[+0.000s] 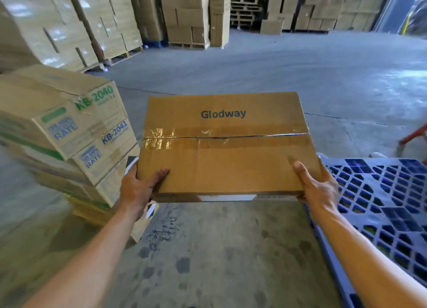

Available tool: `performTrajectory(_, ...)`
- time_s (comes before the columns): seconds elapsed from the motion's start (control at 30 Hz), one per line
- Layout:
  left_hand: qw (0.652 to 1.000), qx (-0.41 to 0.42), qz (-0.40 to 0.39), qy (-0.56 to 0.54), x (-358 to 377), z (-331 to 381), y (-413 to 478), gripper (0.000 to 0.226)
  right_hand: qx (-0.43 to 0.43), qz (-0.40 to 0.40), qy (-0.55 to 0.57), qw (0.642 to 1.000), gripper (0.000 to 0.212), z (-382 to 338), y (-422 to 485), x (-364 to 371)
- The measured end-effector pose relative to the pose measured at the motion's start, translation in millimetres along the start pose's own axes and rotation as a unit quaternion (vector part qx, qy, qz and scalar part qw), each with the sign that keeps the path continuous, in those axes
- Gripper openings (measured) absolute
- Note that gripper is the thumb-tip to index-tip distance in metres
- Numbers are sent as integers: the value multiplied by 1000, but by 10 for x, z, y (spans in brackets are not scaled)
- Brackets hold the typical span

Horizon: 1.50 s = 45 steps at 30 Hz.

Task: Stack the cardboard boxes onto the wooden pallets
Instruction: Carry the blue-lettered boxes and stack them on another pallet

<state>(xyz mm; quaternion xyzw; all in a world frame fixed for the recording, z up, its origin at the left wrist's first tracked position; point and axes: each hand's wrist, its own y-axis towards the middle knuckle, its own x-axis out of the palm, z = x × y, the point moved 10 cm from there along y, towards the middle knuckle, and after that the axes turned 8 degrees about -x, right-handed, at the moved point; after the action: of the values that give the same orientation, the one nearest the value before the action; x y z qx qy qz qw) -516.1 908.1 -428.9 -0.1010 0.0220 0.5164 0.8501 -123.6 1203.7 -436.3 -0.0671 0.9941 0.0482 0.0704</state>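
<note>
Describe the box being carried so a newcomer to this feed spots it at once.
Start at the blue lattice pallet low on the right and the stack of green-printed boxes on the left. Between them the left hand and right hand hold a flat brown box. Only it reads Glodway and has glossy tape across its top.

The cardboard box (224, 146) is in the middle, above the floor (231, 250), held by 2 hands: the left hand (138, 187) at its near left corner, the right hand (316, 187) at its near right corner. A stack of boxes (69, 134) stands to its left. A pallet (381, 192) lies on the floor to its right. Far stacks (184, 14) stand well behind.
</note>
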Motion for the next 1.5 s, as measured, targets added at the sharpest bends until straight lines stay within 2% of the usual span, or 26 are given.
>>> performTrajectory(0.17, 997, 25, 78, -4, -440, 199, -833, 85, -41, -59, -5, 997, 89, -483, -238, -177)
performTrajectory(0.33, 987, 15, 156, -27, -1119, 299, -1598, 89, -49, -145, 8, 988, 108, -812, -559, 134)
performTrajectory(0.43, 978, 25, 204, -32, -1603, 398, -1979, 99, -50, -187, 45, 980, 105, -1020, -820, 480)
performTrajectory(0.7, 931, 29, 364, -29, -3024, 421, -3151, 77, -53, -309, 92, 945, 106, -1408, -1770, 1619)
performTrajectory(0.77, 918, 18, 395, -33, -3401, 318, -3456, 68, -52, -346, 105, 931, 105, -1495, -2145, 1951)
performTrajectory(0.83, 901, 1, 431, -44, -3771, 198, -3783, 71, -55, -390, 106, 913, 102, -1596, -2570, 2281)
performTrajectory(0.9, 888, -9, 457, -55, -4130, 72, -4092, 59, -75, -429, 99, 895, 100, -1696, -3002, 2573)
performTrajectory(0.93, 882, -10, 468, -59, -4301, 13, -4238, 56, -92, -445, 95, 886, 101, -1739, -3204, 2725)
performTrajectory(1.03, 864, -20, 500, -60, -4777, -166, -4586, 71, -115, -469, 83, 872, 101, -1820, -3777, 3079)
performTrajectory(1.13, 853, -23, 516, -66, -5341, -375, -4810, 51, -131, -485, 81, 861, 99, -1900, -4390, 3421)
performTrajectory(1.27, 851, -31, 522, -57, -6252, -605, -4927, 69, -138, -482, 51, 864, 101, -1899, -5209, 3856)
performTrajectory(1.4, 855, -45, 514, -50, -7129, -868, -4921, 55, -126, -474, 43, 870, 102, -1860, -5946, 4321)
performTrajectory(1.5, 854, -67, 513, -48, -7653, -1116, -4888, 57, -103, -482, 30, 870, 106, -1712, -6365, 4721)
